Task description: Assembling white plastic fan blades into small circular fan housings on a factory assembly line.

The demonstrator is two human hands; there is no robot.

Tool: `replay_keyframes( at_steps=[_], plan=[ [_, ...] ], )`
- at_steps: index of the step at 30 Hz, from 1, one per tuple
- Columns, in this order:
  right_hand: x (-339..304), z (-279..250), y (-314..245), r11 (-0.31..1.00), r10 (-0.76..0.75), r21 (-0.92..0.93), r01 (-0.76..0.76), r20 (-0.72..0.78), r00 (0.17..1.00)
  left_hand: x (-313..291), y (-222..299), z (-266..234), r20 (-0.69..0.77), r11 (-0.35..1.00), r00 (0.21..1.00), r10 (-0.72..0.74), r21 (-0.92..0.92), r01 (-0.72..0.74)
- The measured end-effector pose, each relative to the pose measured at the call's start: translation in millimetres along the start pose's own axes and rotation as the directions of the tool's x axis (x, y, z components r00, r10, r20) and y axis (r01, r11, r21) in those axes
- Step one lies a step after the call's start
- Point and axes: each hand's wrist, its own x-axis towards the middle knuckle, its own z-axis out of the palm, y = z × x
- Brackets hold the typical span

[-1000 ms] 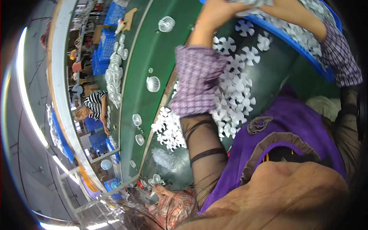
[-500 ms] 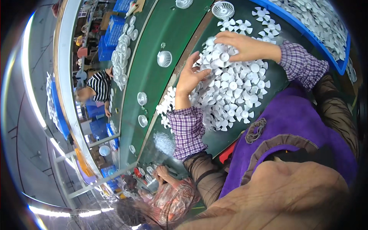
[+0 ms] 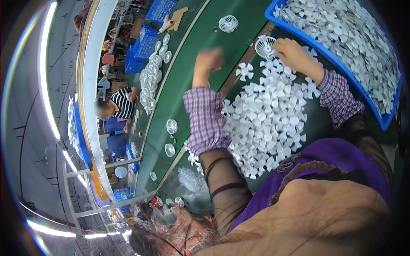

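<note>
A heap of small white fan blades [image 3: 269,115] lies on the dark green worktop in front of me. At its far end, my right hand [image 3: 297,57] has its fingers closed on the rim of a round white fan guard [image 3: 265,47]. My left hand [image 3: 208,64] is over the green conveyor belt [image 3: 194,83], beyond the heap. Its fingers look curled, but motion smears them, and I cannot see whether anything is in them. One loose fan blade [image 3: 244,71] lies between the hands, at the worktop's edge by the belt.
More white guards ride on the belt: one [image 3: 228,24] further up and several lower down, including one [image 3: 171,126]. A blue crate [image 3: 331,49] full of fan blades stands at the right. Co-workers, one in a striped shirt [image 3: 124,102], are across the belt and at lower left.
Both hands have left the heap. The left has gone out over the belt; the right has moved to the fan guard beyond the heap and taken hold of it. The whole view has shifted.
</note>
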Motion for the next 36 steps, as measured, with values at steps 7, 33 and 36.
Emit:
replay_keyframes(
  at_steps=[7,33,36],
  plan=[
    [-1,15,4,1.000,-0.012,-0.010,0.012,0.031,0.999,168,-7,76,-0.262,0.905,0.957,-0.129,-0.426,0.005],
    [116,139,-141,0.955,-0.294,0.079,0.285,0.352,0.889,-276,-197,-40,-0.420,0.240,0.902,-0.103,-0.890,-0.387],
    [133,193,-157,0.974,-0.180,-0.091,0.207,0.248,0.952,-317,-223,0,-0.493,0.196,0.829,-0.266,-0.869,-0.454]
  ],
)
